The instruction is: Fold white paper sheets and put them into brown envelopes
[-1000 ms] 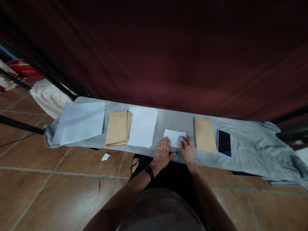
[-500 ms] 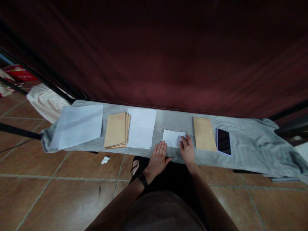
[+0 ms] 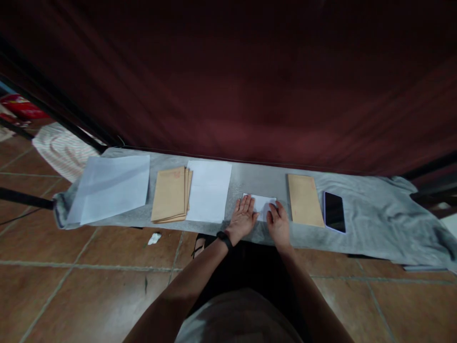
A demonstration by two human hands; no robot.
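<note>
A small folded white paper (image 3: 263,204) lies on a grey cloth (image 3: 371,224) spread along the floor. My left hand (image 3: 243,218) rests flat on the paper's left part, fingers stretched out together. My right hand (image 3: 278,224) presses down on the paper's right near edge with its fingers bent. A single brown envelope (image 3: 305,206) lies just right of my right hand, and a black phone (image 3: 334,212) lies beyond it. A white sheet (image 3: 209,191) lies left of my left hand.
Further left on the cloth sit a stack of brown envelopes (image 3: 170,194) and a pile of large white sheets (image 3: 110,188). A dark red curtain (image 3: 250,81) hangs behind the cloth. A scrap of paper (image 3: 154,238) lies on the brown tiles. Striped fabric (image 3: 62,148) lies at far left.
My left hand has slid forward from the cloth's near edge onto the folded paper, which now shows smaller under both hands. My right hand has stayed on the paper.
</note>
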